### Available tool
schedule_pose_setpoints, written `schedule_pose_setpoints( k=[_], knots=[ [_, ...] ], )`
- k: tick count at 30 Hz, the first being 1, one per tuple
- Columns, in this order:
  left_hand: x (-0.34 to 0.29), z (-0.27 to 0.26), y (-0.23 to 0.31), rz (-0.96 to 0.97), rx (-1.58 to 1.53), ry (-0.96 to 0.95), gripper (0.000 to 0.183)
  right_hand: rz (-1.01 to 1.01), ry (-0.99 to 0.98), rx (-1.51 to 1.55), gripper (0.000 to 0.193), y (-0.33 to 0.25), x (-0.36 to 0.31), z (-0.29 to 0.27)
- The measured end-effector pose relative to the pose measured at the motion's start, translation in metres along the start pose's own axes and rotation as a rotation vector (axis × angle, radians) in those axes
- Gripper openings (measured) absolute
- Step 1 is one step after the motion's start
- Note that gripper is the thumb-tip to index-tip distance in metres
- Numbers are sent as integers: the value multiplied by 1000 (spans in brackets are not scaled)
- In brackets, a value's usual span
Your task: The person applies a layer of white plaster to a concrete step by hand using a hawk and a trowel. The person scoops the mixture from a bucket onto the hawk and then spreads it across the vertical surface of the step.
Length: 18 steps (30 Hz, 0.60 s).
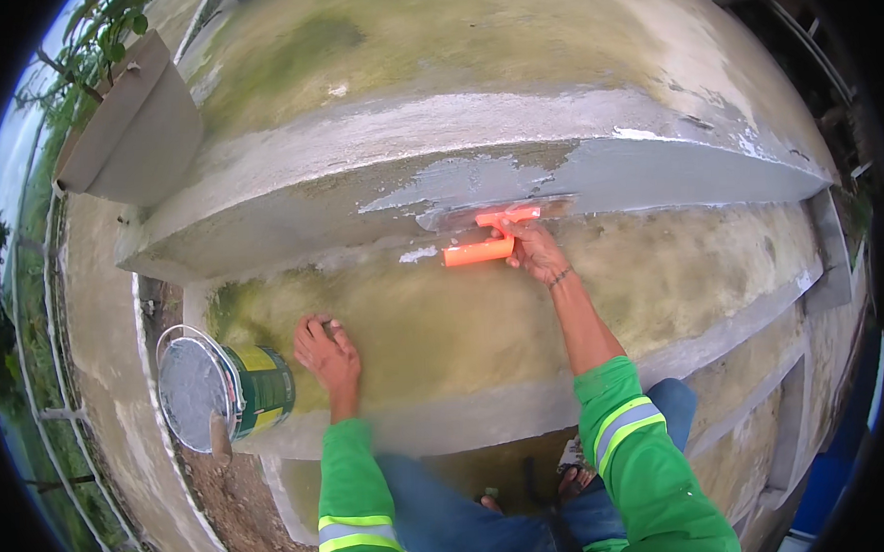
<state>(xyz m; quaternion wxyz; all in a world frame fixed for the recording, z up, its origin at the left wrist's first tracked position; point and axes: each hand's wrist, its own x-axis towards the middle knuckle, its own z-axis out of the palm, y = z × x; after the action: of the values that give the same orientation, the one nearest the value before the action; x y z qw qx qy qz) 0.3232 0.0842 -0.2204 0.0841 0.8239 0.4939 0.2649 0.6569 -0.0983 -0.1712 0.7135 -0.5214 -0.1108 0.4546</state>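
My right hand (536,250) grips a plastering trowel (478,253) by its orange handle. Its blade lies flat against the riser (662,171) of a concrete step, where wet grey coating (458,181) is spread unevenly. To the right the coating looks smooth; at the left the riser is bare and stained. My left hand (328,356) rests on the mossy tread (444,325) below, fingers curled in; what they hold, if anything, is hidden. Close by on its left stands a green and yellow bucket (261,384), with grey paste (193,392) inside and a brown handle (219,438) at its rim.
A large planter (135,126) with a leafy plant stands at the upper left. A metal railing (60,357) runs down the left side. Bare soil (240,492) lies below the bucket. More concrete steps (749,411) descend toward the lower right.
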Motion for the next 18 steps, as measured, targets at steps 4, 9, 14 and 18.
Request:
schedule_pose_setpoints(
  k=[4, 9, 14, 18],
  knots=[
    [0, 3, -3, 44, 44, 75, 19, -29, -29, -27, 29, 9, 10, -10],
    [-2, -1, -6, 32, 66, 21, 22, -90, 15, -39, 31, -25, -11, 12],
    [-1, 4, -4, 49, 74, 36, 22, -295, -16, -30, 34, -90, -46, 52],
    [1, 1, -1, 43, 55, 19, 21, -357, -80, -121, 28, -84, -75, 45]
  ],
)
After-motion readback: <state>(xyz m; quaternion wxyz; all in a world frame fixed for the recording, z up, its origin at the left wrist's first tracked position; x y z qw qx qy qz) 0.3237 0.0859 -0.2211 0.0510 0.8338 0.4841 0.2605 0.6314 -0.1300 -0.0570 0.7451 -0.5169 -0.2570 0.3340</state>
